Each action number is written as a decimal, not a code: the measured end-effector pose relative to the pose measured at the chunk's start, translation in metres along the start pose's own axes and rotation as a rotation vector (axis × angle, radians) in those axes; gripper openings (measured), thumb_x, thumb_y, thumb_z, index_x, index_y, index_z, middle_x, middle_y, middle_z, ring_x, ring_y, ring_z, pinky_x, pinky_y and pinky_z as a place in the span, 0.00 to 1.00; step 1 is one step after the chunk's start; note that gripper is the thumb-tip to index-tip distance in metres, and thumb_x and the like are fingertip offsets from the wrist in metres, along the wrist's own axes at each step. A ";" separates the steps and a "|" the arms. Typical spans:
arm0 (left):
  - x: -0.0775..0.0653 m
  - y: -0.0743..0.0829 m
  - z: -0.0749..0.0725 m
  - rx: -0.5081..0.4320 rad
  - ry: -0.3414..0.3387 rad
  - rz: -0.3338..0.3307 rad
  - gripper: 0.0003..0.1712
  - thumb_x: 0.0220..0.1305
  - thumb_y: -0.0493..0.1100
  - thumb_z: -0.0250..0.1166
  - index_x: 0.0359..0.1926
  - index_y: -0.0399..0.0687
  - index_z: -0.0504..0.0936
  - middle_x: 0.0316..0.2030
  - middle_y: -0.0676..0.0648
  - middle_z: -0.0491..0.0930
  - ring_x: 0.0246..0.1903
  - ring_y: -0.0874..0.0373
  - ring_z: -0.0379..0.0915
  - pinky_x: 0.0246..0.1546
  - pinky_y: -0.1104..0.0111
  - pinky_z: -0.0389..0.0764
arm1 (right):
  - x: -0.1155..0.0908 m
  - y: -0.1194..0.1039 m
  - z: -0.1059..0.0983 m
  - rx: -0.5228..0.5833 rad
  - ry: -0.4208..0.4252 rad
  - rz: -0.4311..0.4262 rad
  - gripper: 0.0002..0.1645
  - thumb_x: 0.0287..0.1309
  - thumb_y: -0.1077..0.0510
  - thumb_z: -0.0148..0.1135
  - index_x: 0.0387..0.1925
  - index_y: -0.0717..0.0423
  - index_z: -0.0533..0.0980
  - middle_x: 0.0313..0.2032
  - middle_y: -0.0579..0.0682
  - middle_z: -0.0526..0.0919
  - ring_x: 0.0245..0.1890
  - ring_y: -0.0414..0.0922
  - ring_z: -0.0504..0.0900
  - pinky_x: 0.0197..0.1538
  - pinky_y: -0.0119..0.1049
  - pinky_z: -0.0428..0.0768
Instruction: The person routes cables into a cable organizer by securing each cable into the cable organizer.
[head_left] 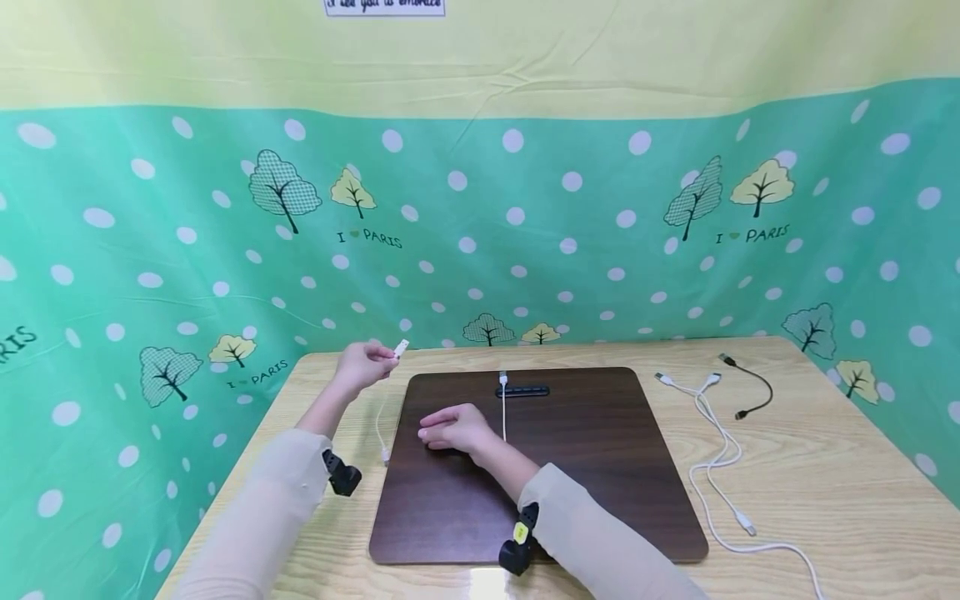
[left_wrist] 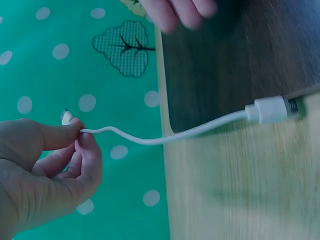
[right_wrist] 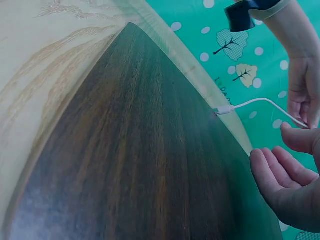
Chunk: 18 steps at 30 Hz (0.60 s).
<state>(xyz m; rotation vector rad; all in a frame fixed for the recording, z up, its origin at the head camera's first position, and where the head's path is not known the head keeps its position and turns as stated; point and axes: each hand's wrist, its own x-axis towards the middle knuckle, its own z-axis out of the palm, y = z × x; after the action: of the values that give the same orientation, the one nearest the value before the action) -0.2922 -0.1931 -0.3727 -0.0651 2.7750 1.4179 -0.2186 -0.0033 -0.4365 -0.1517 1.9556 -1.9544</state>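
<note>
My left hand (head_left: pixel 363 365) pinches a short white USB cable (left_wrist: pixel 200 131) near one plug, left of the dark wooden board (head_left: pixel 570 483). From that pinch the cord hangs down, and its other white plug (head_left: pixel 385 455) dangles by the board's left edge. Over the left half of the board is my right hand (head_left: pixel 459 429), its fingers loosely extended and holding nothing. Near the board's back edge lies a black slotted cable holder (head_left: pixel 531 391). Another white cable (head_left: pixel 504 407) runs across that holder, its lower part hidden behind my right hand and forearm.
Right of the board, a long white cable with several plugs (head_left: pixel 727 454) lies on the pale wooden table (head_left: pixel 847 467). A short black cable (head_left: pixel 768 387) curves beside it. A green dotted curtain (head_left: pixel 540 250) hangs behind the table.
</note>
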 end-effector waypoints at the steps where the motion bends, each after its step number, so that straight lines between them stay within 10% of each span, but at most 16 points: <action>1: 0.000 0.002 0.001 -0.002 -0.001 -0.001 0.14 0.62 0.36 0.63 0.46 0.29 0.80 0.37 0.37 0.84 0.29 0.63 0.78 0.39 0.69 0.86 | 0.001 0.001 0.001 0.008 -0.006 -0.005 0.19 0.53 0.69 0.66 0.48 0.74 0.78 0.42 0.67 0.86 0.43 0.54 0.87 0.48 0.42 0.86; 18: 0.001 0.031 0.014 -0.125 -0.081 -0.057 0.16 0.62 0.35 0.64 0.48 0.27 0.78 0.32 0.45 0.82 0.28 0.65 0.75 0.37 0.75 0.84 | 0.005 0.006 0.004 0.085 -0.042 -0.068 0.17 0.56 0.68 0.64 0.48 0.71 0.79 0.41 0.69 0.85 0.35 0.41 0.87 0.44 0.34 0.87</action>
<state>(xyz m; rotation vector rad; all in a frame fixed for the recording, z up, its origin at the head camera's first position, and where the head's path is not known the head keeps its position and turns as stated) -0.2947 -0.1640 -0.3559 -0.0864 2.5967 1.5420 -0.2205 -0.0089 -0.4428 -0.2374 1.8604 -2.0564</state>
